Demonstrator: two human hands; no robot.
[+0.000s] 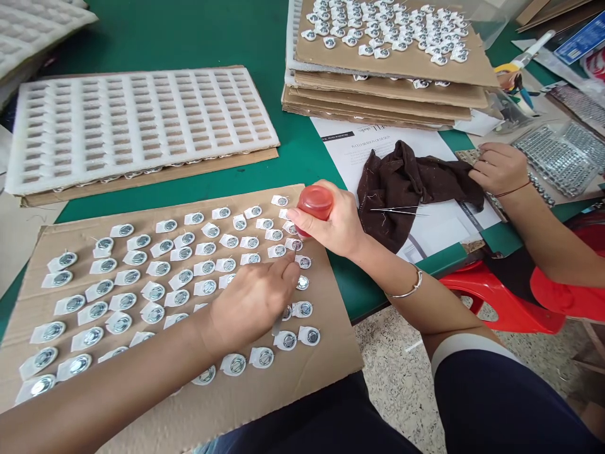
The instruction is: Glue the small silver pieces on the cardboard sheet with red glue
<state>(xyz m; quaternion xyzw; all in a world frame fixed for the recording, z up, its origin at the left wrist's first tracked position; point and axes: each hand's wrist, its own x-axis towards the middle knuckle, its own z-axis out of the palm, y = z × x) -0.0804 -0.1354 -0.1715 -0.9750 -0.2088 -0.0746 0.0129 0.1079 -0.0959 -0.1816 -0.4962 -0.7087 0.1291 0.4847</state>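
Observation:
A brown cardboard sheet (pixel 198 403) carries rows of small round silver pieces with white tabs (pixel 262 357). My right hand (pixel 338 217) is wrapped round a red bottle (pixel 316 202), tipped bottom-up over the sheet's right side. Just below it my left hand (pixel 258 293) pinches a slim metal tool that looks like tweezers (pixel 278 326). The tool's tip is at a silver piece (pixel 293 244) near the right edge, close under the bottle. The bottle's lower end is mostly hidden by my right hand, and my left forearm covers some pieces.
A white foam tray (pixel 155 120) lies on cardboard behind the sheet. Stacked cardboard (pixel 378 104) with more silver pieces stands at the back. At right, a co-worker's hand (pixel 501 167) touches a brown cloth (pixel 401 183) bearing needle-like metal (pixel 397 210). Scissors (pixel 524 60) lie beyond.

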